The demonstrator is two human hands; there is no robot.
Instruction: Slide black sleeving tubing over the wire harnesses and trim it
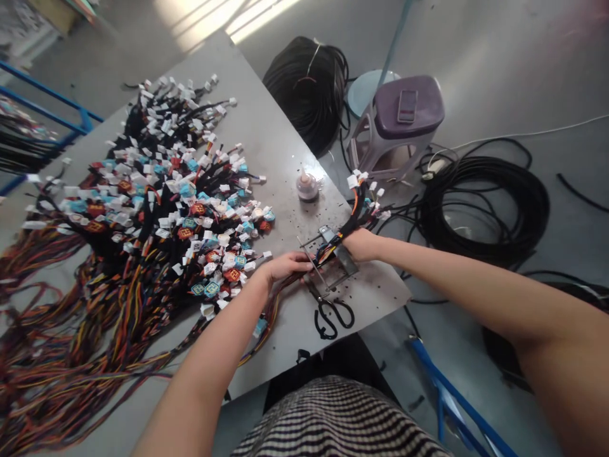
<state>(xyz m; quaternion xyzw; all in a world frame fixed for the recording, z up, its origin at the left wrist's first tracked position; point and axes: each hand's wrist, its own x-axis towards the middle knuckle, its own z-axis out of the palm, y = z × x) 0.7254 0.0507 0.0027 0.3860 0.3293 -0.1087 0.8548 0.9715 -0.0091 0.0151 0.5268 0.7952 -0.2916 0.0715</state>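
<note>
Holding wire bundle [351,223] across metal frame [346,261] on counter [288,222] — slanting from lower left to upper right of frame. Left of frame, clamped on bundle with left hand [291,264]; right of frame, touching bundle with right hand [362,245], nearer connectors [353,182] — cannot tell grip, fingers hidden.

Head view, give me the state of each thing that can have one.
Wire bundle, across the metal frame, left hand and right hand at it
Scissors, lying on table, blades partly hidden
Bottle, upright
Stool, upright
Phone, lying flat; screen unclear
Left cable coil, tied
Right cable coil, loosely wound
</note>
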